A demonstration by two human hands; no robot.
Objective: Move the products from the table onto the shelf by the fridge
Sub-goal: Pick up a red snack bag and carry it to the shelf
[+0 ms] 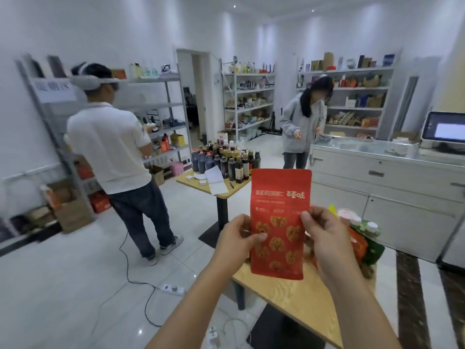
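Note:
I hold a red snack pouch point(279, 205) upright in front of me with both hands. My left hand point(237, 239) pinches its left edge and my right hand point(324, 238) grips its right edge. The pouch hangs above a wooden table point(289, 295) at the lower right. More packaged products point(362, 238), red and green bags and small jars, lie on that table behind my right hand, partly hidden by it.
A second wooden table point(201, 185) ahead carries several dark bottles point(226, 159) and papers. A person in a white shirt point(113, 147) stands at the left shelving. Another person point(302, 122) stands by a glass counter point(377, 159). Cables and a power strip point(173, 289) lie on the floor.

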